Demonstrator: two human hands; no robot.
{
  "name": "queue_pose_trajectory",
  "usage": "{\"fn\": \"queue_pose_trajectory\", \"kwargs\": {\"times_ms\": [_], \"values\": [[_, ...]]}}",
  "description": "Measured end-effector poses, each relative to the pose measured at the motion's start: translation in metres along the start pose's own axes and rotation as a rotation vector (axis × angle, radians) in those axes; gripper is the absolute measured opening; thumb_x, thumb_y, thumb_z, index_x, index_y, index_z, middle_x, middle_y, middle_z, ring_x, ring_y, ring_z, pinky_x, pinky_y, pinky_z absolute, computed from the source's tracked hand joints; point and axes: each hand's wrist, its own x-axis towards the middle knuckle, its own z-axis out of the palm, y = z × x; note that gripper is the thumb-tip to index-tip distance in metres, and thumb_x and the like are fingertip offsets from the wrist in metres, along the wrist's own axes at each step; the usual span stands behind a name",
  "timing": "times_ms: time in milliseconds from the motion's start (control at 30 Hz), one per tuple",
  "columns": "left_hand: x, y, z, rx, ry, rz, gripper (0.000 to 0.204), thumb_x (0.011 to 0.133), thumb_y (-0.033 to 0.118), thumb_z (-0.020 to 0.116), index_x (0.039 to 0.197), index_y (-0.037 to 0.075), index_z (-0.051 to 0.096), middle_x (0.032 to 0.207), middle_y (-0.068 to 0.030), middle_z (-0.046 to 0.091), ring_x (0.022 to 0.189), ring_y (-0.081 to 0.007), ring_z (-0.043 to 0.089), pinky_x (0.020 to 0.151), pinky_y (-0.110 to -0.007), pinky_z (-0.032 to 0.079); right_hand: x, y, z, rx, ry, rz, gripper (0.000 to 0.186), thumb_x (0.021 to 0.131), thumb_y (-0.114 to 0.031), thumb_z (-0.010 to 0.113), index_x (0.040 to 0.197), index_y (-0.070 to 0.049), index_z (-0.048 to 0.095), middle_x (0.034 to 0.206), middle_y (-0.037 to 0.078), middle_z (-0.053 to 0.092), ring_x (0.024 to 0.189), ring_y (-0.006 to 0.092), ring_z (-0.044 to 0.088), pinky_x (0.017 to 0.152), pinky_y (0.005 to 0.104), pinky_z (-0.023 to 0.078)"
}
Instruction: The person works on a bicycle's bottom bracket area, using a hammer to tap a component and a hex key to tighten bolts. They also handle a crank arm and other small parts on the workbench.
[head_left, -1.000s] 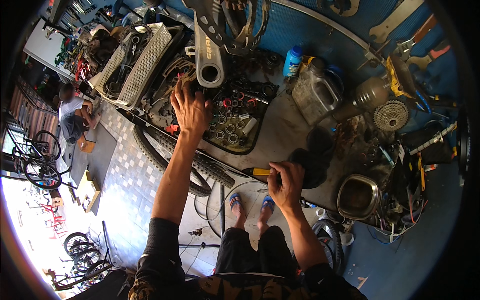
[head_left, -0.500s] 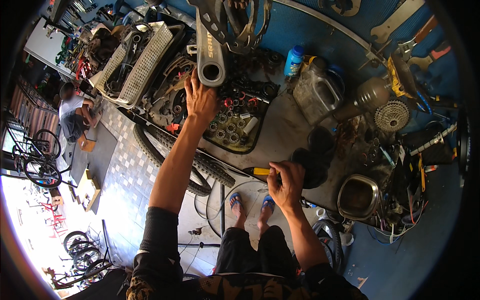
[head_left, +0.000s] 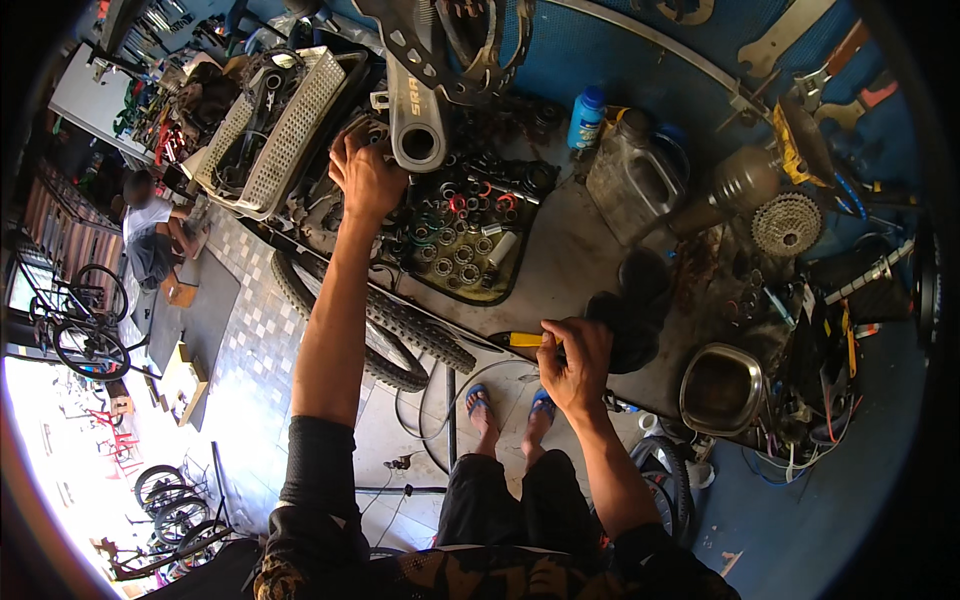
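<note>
My left hand is over the workbench, just left of a hanging grey crank arm with a round hole at its lower end. Its fingers are spread and slightly bent above dark parts. A dark tray of bearings, rings and small metal parts lies to its right. Closer to the bench's front edge, my right hand pinches a slim yellow-handled tool. The tool's dark end points left, and its exact kind is unclear. A black glove-like bundle lies beside that hand.
A white perforated basket stands left. Behind are a blue bottle and a grimy jug; a cassette and metal pan lie right. Tyres hang by the bench edge. Another person sits far left.
My left hand has moved left, away from the crank arm's lower end. My right hand stays almost in place with the yellow-handled tool. The view has shifted slightly.
</note>
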Motion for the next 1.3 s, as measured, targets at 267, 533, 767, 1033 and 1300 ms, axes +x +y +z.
{"fn": "queue_pose_trajectory", "kwargs": {"times_ms": [267, 533, 767, 1033, 1300], "values": [[0.004, -0.010, -0.004, -0.002, 0.076, -0.003, 0.025, 0.087, 0.030, 0.078, 0.106, 0.017, 0.087, 0.156, -0.0211, 0.057, 0.153, -0.0476, 0.035, 0.124, -0.065, 0.026, 0.001, -0.001, 0.000, -0.014, 0.002, -0.009, 0.026, 0.089, -0.008, 0.080, 0.114, -0.014, 0.075, 0.105, 0.005, 0.070, 0.099, 0.0286, 0.064, 0.090, 0.0444, 0.048], [-0.006, 0.016, -0.020, 0.061, 0.069, -0.027, 0.021, 0.084, 0.027, 0.079, 0.101, 0.018, 0.086, 0.159, -0.0231, 0.053, 0.156, -0.0486, 0.032, 0.125, -0.067, 0.023, 0.000, -0.001, 0.000, -0.015, 0.003, 0.000, 0.028, 0.088, -0.007, 0.080, 0.115, -0.014, 0.075, 0.104, 0.005, 0.070, 0.100, 0.0283, 0.065, 0.090, 0.0445, 0.049], [-0.020, 0.050, -0.016, 0.189, -0.142, 0.059, 0.040, 0.086, 0.029, 0.081, 0.123, 0.013, 0.082, 0.158, -0.0256, 0.050, 0.158, -0.0476, 0.030, 0.127, -0.067, 0.022, 0.000, -0.001, 0.000, -0.012, 0.003, -0.006, 0.031, 0.087, -0.006, 0.080, 0.117, -0.015, 0.075, 0.105, 0.005, 0.070, 0.100, 0.0285, 0.064, 0.090, 0.0449, 0.049], [-0.030, 0.058, -0.005, 0.372, -0.259, 0.114, 0.076, 0.086, 0.036, 0.087, 0.153, 0.013, 0.060, 0.159, -0.0226, 0.046, 0.159, -0.0454, 0.030, 0.130, -0.068, 0.021, 0.000, -0.001, 0.000, -0.019, -0.001, 0.000, 0.031, 0.087, -0.006, 0.080, 0.117, -0.014, 0.075, 0.104, 0.006, 0.069, 0.099, 0.0293, 0.064, 0.091, 0.0451, 0.049], [-0.003, 0.038, 0.011, 0.229, -0.066, 0.215, 0.069, 0.085, 0.024, 0.083, 0.149, 0.009, 0.063, 0.153, -0.0169, 0.057, 0.153, -0.0428, 0.037, 0.127, -0.065, 0.023, 0.000, 0.000, 0.000, -0.020, -0.005, -0.005, 0.030, 0.089, -0.007, 0.078, 0.117, -0.015, 0.074, 0.104, 0.006, 0.069, 0.099, 0.0293, 0.064, 0.091, 0.0450, 0.049]]}}
